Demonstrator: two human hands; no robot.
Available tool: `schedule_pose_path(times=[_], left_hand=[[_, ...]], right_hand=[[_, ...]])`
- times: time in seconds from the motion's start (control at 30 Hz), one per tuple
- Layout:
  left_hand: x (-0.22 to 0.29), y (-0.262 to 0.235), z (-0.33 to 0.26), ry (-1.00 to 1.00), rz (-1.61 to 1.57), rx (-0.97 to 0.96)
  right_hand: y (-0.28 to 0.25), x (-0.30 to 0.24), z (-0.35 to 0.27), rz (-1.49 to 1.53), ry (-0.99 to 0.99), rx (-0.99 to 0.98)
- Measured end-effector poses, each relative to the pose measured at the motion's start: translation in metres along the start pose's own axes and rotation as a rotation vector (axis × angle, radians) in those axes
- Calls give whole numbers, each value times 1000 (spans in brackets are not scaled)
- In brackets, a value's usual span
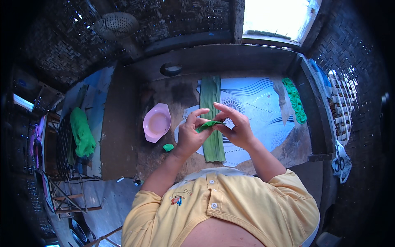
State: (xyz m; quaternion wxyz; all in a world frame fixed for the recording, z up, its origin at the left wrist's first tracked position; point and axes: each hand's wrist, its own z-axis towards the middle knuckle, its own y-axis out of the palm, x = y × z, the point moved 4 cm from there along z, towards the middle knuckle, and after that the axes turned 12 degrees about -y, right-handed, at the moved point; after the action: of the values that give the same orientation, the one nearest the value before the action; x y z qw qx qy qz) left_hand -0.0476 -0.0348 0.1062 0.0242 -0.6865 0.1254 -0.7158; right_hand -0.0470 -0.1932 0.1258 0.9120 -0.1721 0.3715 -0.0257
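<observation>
Fingers of left hand [190,133] and right hand [236,127] pinch a small green leaf piece [209,124] between them, mid-fold, held above the long leaf strip [212,123] on the table [123,123]. A row of finished green folds [295,101] sits at right, one small green bit [168,147] lies near the pink bowl [156,122]; current piece looks half shaped, plenty of strip left.

Reference landmark: the long leaf strip [212,119], lying flat on the surface [123,136] and running away from the person. The patterned mat [259,107] lies under the strip and extends to its right. The oval bowl [156,122] stands left of the strip, well apart. A small folded leaf piece [168,147] lies left of the strip, nearer the person than the bowl. A row of folded leaf pieces [295,101] lies far right of the strip, at the mat's edge. Above the strip, both hands hold a leaf piece [209,124].
</observation>
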Motion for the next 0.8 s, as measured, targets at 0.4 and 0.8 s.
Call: schedule_pose_path(times=[0.4,0.8], left_hand=[[-74,-13,14,-637,-804,-72],[-128,-77,-10,-681,-615,302]], right_hand=[[-9,138,-39,33,704,224],[-62,218,-116,-782,795,102]])
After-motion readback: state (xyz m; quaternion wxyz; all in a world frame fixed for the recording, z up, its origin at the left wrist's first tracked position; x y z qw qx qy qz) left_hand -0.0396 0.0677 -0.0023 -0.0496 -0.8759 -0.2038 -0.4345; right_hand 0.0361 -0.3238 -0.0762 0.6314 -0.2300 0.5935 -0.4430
